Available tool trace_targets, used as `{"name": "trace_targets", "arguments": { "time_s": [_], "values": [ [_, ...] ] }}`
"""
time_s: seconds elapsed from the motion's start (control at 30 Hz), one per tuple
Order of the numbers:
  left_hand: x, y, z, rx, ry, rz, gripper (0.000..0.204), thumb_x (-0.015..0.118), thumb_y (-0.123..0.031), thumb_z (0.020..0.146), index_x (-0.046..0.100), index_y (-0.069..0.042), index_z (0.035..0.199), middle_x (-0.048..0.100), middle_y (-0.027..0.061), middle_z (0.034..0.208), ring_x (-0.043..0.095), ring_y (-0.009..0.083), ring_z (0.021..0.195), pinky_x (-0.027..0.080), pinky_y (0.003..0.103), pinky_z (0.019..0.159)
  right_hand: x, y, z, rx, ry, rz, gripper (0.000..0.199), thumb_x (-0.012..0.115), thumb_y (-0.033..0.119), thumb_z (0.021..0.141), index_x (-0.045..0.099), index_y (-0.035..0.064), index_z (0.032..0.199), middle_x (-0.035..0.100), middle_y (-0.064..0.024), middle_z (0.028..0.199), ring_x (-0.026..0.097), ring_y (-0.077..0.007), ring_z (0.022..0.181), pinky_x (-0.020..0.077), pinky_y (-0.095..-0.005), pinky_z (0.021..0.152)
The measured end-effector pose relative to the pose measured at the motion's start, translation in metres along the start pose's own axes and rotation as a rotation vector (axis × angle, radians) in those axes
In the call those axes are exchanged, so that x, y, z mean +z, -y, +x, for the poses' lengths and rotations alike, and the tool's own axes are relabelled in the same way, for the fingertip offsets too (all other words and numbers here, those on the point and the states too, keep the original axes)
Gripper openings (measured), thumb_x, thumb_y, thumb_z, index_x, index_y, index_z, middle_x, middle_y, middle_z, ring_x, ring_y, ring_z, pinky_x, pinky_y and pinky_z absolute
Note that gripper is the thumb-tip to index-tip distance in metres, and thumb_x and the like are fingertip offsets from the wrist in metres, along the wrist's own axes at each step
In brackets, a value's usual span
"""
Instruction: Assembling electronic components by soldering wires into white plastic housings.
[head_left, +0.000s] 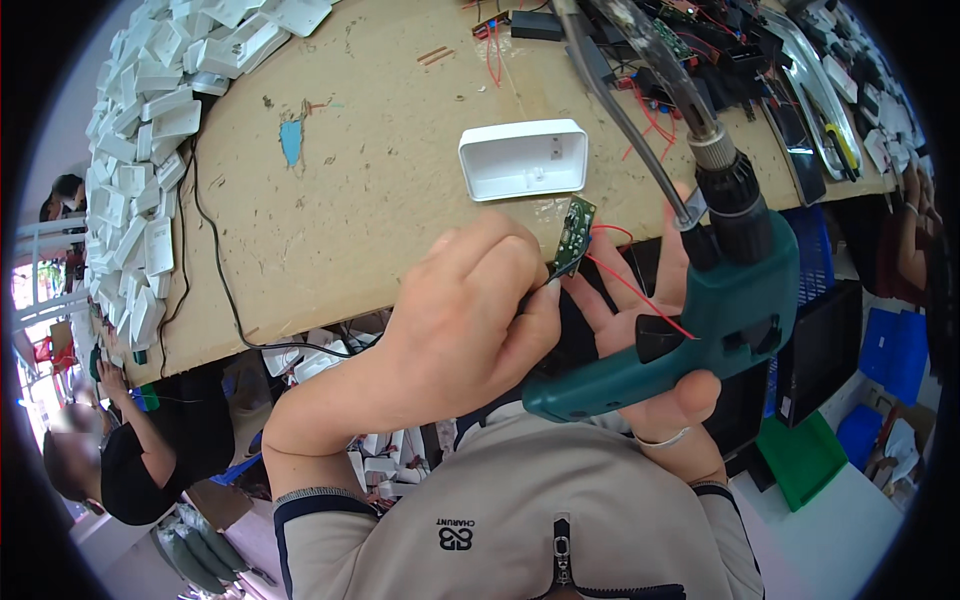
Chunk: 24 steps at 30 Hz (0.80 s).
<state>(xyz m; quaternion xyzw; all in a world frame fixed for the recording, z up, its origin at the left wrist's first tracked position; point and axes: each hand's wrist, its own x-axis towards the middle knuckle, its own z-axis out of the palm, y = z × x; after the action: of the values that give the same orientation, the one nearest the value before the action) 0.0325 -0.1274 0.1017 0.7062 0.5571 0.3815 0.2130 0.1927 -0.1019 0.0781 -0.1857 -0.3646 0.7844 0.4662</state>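
Observation:
My left hand [465, 310] is closed in a pinch over the table's near edge, its fingertips on a short black wire [568, 268] that meets a small green circuit board [575, 232]. My right hand [625, 320] is palm up with the middle fingers stretched out under the board's lower end. A teal soldering gun [745, 290] with a metal tip and feed tube lies across that hand, the thumb against its handle; part of the grip is hidden. A thin red wire [640, 295] loops from the board past the gun. Just beyond stands an open white plastic case [523, 180].
Many white cases [145, 150] are heaped along the table's left side, beside a black cord [215, 235]. Electronic parts with red wires [650, 90] crowd the far right, near a metal tray [815, 100]. A co-worker [140, 440] sits at left. Bins [800, 460] stand below right.

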Motion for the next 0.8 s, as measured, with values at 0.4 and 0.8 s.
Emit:
{"name": "trace_targets", "arguments": {
  "time_s": [0.4, 0.8],
  "values": [
    [-0.007, 0.001, 0.024, -0.005, -0.096, 0.092, 0.012, 0.057, -0.002, 0.070, 0.045, -0.001, 0.071, 0.045, 0.0139, 0.065, 0.049, 0.0314, 0.056, 0.040, 0.039, 0.049, -0.014, 0.023, -0.040, 0.001, -0.047, -0.074, 0.098, 0.067, 0.054, 0.066, 0.009, 0.0281, 0.139, -0.005, -0.0040, 0.146, 0.010, -0.0454, 0.129, 0.0197, -0.0526, 0.103],
    [-0.010, -0.022, 0.006, 0.249, 0.282, 0.185, 0.014, 0.058, -0.004, 0.067, 0.048, -0.002, 0.076, 0.047, 0.0106, 0.077, 0.048, 0.0254, 0.068, 0.038, 0.033, 0.061, -0.027, 0.012, -0.026, 0.074, 0.027, 0.025, 0.100, 0.071, 0.046, 0.066, 0.012, 0.0116, 0.139, 0.015, -0.0131, 0.143, 0.019, -0.0298, 0.131, 0.0157, -0.0390, 0.107]
  ]
}}
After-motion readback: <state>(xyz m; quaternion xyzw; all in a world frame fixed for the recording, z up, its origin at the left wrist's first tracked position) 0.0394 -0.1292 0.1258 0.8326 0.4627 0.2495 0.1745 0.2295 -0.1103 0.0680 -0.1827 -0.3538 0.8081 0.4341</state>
